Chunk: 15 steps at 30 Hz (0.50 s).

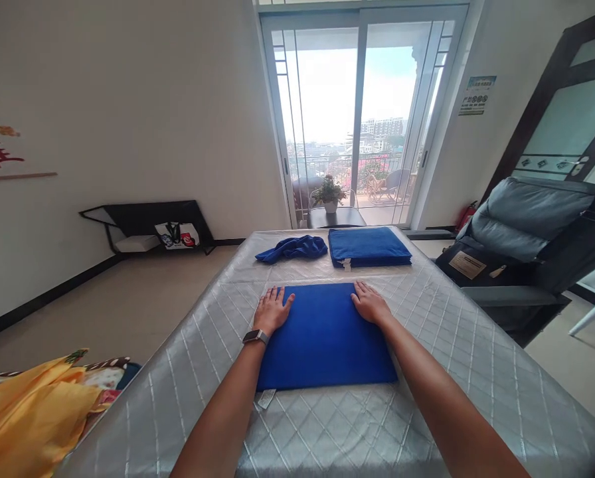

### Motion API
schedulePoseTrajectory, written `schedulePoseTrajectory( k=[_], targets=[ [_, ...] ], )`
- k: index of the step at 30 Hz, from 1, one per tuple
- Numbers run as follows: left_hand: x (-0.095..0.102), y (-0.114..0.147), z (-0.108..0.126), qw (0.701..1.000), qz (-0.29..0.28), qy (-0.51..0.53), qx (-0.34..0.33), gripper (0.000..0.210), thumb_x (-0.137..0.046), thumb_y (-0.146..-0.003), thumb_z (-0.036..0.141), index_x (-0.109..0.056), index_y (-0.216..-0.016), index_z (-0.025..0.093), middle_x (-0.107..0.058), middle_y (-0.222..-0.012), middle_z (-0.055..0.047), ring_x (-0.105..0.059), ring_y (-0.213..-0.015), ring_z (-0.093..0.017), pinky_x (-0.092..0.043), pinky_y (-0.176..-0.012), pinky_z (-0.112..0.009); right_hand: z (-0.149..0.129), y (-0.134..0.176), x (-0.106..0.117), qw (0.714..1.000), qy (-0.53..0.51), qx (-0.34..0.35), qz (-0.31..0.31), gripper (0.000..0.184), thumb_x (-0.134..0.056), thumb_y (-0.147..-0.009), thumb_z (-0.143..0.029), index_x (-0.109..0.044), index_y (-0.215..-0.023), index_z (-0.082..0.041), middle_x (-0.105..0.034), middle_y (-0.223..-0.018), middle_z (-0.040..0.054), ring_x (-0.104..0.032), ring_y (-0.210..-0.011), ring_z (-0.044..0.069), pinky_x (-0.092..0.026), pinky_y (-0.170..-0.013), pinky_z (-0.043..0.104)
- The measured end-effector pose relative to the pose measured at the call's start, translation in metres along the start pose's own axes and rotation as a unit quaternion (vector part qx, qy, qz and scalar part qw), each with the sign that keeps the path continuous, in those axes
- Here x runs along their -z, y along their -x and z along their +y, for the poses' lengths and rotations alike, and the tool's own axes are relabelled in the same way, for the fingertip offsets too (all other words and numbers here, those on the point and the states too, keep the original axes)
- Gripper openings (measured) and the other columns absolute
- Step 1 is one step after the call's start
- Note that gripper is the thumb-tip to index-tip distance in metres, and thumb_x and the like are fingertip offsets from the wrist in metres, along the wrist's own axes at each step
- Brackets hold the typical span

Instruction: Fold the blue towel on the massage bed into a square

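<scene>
A flat blue cloth [327, 338], roughly rectangular and smooth, lies in front of me with a small white label [266, 398] sticking out at its near left corner. My left hand [271, 311] rests on its far left edge, fingers stretched out. On the far right corner lies my right hand [371, 302], palm down and fingers extended. Beyond them, a neat stack of folded blue cloths [370, 245] sits at the right, a white tag on its near edge. Left of the stack is a crumpled blue cloth [295, 247].
Everything blue rests on a table with a silver quilted cover [218, 332]. Yellow fabric [33, 411] is heaped at the lower left. A dark armchair [526, 226] with a black bag stands at the right. A potted plant [330, 192] is behind the table, before sliding glass doors.
</scene>
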State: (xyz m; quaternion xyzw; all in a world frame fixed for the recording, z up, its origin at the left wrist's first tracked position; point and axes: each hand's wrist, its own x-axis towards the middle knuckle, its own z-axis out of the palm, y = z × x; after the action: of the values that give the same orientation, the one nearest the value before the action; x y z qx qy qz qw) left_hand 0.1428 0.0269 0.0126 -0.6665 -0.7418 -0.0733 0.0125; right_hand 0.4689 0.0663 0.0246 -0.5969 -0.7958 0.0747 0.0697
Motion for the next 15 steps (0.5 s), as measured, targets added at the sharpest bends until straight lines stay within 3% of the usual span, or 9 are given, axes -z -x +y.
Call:
schedulePoseTrajectory(
  k=[3,8,12,15],
  targets=[
    [-0.002,0.001,0.004,1.0,0.013,-0.001,-0.003,0.076,-0.014,-0.101,0.061,-0.033,-0.156,0.013,-0.029,-0.164,-0.014,-0.024,-0.152,-0.028,-0.021,-0.123,-0.046,-0.004,0.003,0.005,1.0,0.024,0.005,0.011,0.065,-0.023,-0.102,-0.039,-0.028,-0.157,-0.006,-0.023,-0.165,0.0099,-0.02,-0.153,0.019,-0.013,-0.124,0.034],
    [-0.002,0.002,0.005,1.0,0.024,0.011,-0.003,0.077,-0.015,-0.1,0.062,-0.035,-0.155,0.013,-0.031,-0.163,-0.016,-0.026,-0.151,-0.029,-0.022,-0.122,-0.049,-0.015,0.019,0.015,0.994,0.072,0.047,0.074,0.061,-0.025,-0.1,-0.029,-0.031,-0.156,-0.004,-0.026,-0.164,0.012,-0.017,-0.153,0.022,-0.004,-0.125,0.039],
    [-0.003,0.001,0.005,1.0,0.017,0.012,0.0,0.077,-0.015,-0.1,0.062,-0.034,-0.156,0.013,-0.029,-0.164,-0.015,-0.025,-0.152,-0.029,-0.021,-0.122,-0.049,-0.021,0.039,0.012,0.999,0.03,0.0,0.028,0.066,-0.021,-0.103,-0.04,-0.028,-0.157,-0.003,-0.023,-0.165,0.0128,-0.018,-0.153,0.022,-0.013,-0.124,0.039],
    [-0.001,0.002,0.005,1.0,0.009,0.007,-0.001,0.076,-0.015,-0.1,0.061,-0.032,-0.156,0.013,-0.027,-0.164,-0.015,-0.024,-0.152,-0.029,-0.02,-0.123,-0.049,-0.022,0.052,0.006,1.0,0.003,-0.011,-0.003,0.069,-0.019,-0.103,-0.045,-0.024,-0.158,-0.005,-0.018,-0.166,0.0113,-0.014,-0.154,0.021,-0.011,-0.124,0.038]
  ],
)
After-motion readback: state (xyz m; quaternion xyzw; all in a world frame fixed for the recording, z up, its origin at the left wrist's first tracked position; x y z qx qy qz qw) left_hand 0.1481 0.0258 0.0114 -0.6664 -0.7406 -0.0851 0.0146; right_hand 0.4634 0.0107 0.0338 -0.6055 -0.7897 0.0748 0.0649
